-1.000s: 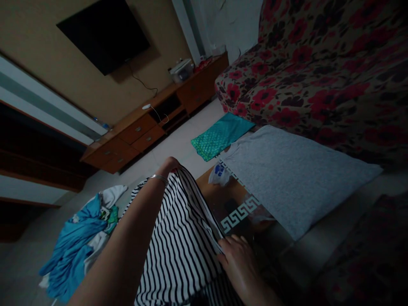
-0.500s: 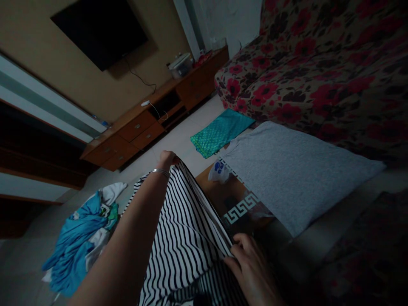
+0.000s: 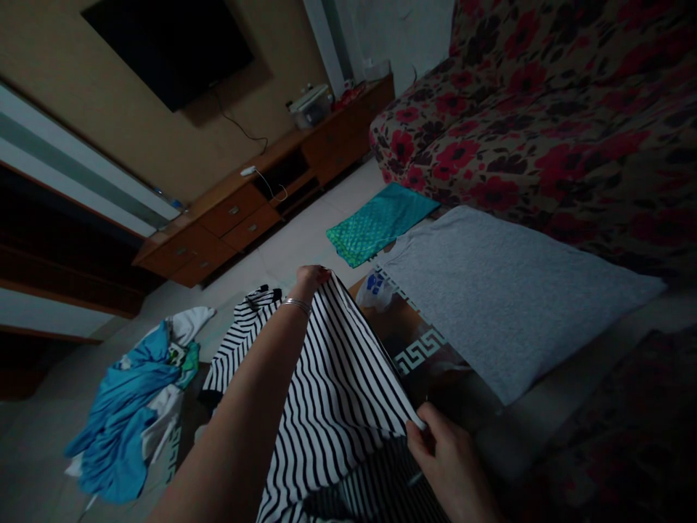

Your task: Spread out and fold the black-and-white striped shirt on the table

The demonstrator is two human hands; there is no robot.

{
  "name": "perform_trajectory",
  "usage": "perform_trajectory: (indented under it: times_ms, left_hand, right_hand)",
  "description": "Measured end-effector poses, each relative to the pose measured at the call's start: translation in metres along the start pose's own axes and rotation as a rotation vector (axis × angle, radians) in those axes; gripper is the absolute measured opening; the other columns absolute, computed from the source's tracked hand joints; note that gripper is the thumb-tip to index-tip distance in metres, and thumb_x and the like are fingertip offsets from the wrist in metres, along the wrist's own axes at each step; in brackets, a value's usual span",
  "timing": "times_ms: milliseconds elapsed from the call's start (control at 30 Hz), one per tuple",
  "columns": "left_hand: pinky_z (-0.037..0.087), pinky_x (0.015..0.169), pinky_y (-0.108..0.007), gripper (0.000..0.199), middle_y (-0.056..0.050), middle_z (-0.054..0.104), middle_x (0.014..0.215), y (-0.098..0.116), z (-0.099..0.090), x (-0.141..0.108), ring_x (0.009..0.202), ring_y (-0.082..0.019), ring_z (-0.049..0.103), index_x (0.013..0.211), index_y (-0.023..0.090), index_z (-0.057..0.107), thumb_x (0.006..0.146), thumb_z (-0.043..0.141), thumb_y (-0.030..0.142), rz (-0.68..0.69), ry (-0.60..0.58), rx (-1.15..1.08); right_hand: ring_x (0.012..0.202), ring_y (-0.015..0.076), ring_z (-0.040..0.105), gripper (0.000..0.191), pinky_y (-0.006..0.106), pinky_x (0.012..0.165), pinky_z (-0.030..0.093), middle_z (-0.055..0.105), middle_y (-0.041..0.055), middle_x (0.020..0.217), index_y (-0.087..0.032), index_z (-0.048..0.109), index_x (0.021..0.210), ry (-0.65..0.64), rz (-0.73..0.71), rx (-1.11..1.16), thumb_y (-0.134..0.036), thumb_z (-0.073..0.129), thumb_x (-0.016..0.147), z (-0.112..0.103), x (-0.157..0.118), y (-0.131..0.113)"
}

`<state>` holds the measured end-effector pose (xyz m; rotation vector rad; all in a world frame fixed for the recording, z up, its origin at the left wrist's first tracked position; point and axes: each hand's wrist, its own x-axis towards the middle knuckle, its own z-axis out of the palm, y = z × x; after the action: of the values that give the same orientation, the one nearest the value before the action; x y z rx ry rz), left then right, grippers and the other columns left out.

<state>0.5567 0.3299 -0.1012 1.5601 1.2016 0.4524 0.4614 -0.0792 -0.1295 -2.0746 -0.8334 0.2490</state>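
Striped shirt (image 3: 337, 378): black and white, near centre, its edge drawn taut between both hands; a sleeve spreads to the left.
Left hand (image 3: 314, 275): grip closed on the far end of that edge; bracelet (image 3: 298, 304) at the wrist.
Right hand (image 3: 454, 457): grip pinched shut on the near end, thumb against fingers.
Grey shirt (image 3: 517, 298): laid out flat, right of the striped shirt, partly covering the desk (image 3: 418, 350) with its patterned border.
Plastic bag (image 3: 375, 292): between the two shirts.
Teal cloth (image 3: 384, 221): flat, just beyond the grey shirt.
Clothes heap (image 3: 125, 414): crumpled, blue and white, left.
Sofa (image 3: 462, 156): flowered, far right.
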Motion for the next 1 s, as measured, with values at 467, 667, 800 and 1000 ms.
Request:
perform_trajectory:
  times_ms: [467,667,800,1000]
  left_hand:
    - [0.044,0.086,-0.028,0.033,-0.005,0.060,0.094,-0.026,-0.023,-0.068,0.092,-0.017,0.057,0.090,0.021,0.074,0.073,0.052,0.004,0.814,-0.518,0.746]
    - [0.047,0.078,-0.024,0.017,-0.004,0.060,0.094,-0.025,-0.015,-0.084,0.086,-0.015,0.058,0.078,0.019,0.071,0.074,0.057,0.009,0.909,-0.658,0.901]
    - [0.047,0.083,-0.028,0.021,-0.005,0.060,0.095,-0.020,-0.008,-0.087,0.087,-0.016,0.058,0.082,0.018,0.069,0.076,0.052,0.008,0.909,-0.521,0.853]
    - [0.048,0.085,-0.032,0.020,-0.008,0.058,0.095,-0.045,0.023,-0.103,0.091,-0.019,0.057,0.081,0.016,0.067,0.081,0.048,0.010,0.863,-0.292,0.757]
  right_hand:
    - [0.070,0.0161,0.067,0.024,0.024,0.061,0.044,0.071,0.0018,0.082,-0.024,0.065,0.097,-0.176,0.011,-0.074,-0.036,0.045,0.095,-0.021,-0.006,0.018]
    - [0.062,0.0138,0.063,0.035,0.023,0.058,0.039,0.066,0.0015,0.073,-0.022,0.061,0.077,-0.165,-0.028,-0.098,-0.038,0.038,0.098,-0.026,-0.008,0.013]
    - [0.065,0.0138,0.064,0.041,0.024,0.061,0.040,0.065,0.0026,0.074,-0.021,0.061,0.075,-0.131,-0.032,-0.083,-0.039,0.034,0.099,-0.027,-0.008,0.011]
    - [0.058,0.0157,0.064,0.042,0.025,0.053,0.034,0.067,0.0037,0.066,-0.021,0.060,0.075,-0.066,0.023,-0.179,-0.040,0.031,0.099,-0.026,-0.007,0.017]
